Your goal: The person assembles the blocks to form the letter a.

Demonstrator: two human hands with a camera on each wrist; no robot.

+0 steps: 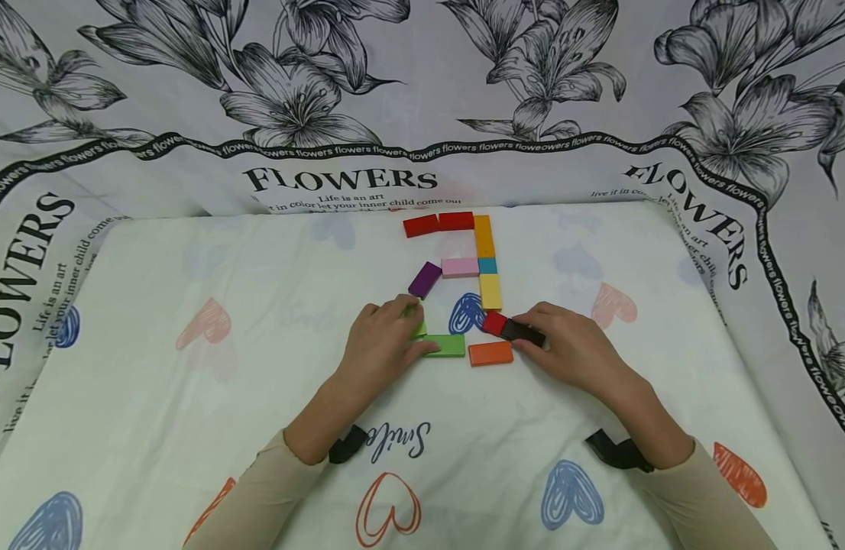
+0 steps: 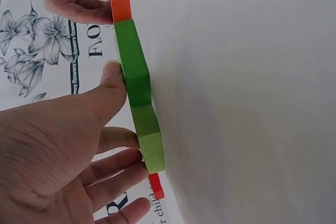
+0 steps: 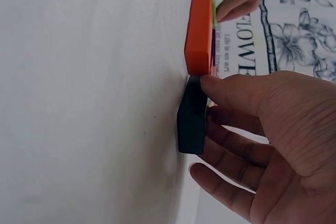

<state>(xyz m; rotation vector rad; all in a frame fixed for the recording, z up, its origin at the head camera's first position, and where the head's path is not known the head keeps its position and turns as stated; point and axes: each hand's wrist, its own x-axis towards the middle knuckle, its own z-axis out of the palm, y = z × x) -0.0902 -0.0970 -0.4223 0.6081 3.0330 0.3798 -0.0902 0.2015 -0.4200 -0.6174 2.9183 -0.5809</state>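
Observation:
My right hand (image 1: 577, 344) pinches a black block (image 1: 522, 332) between thumb and fingers. Its left end meets a small red block (image 1: 493, 322), and in the right wrist view it sits close to the orange block (image 3: 199, 32). My left hand (image 1: 381, 336) holds a light green block (image 2: 148, 137) with bent fingers, while its thumb touches the darker green block (image 1: 446, 346). Much of the light green block is hidden under the fingers in the head view. A purple block (image 1: 425, 279) lies slanted just beyond the left fingertips.
A pink block (image 1: 460, 267) joins a blue block (image 1: 487, 265), with a yellow block (image 1: 490, 292) below and a yellow-orange block (image 1: 484, 235) above. Two red blocks (image 1: 455, 221) line the far end. Everything lies on a white cloth (image 1: 271, 275) printed with hearts.

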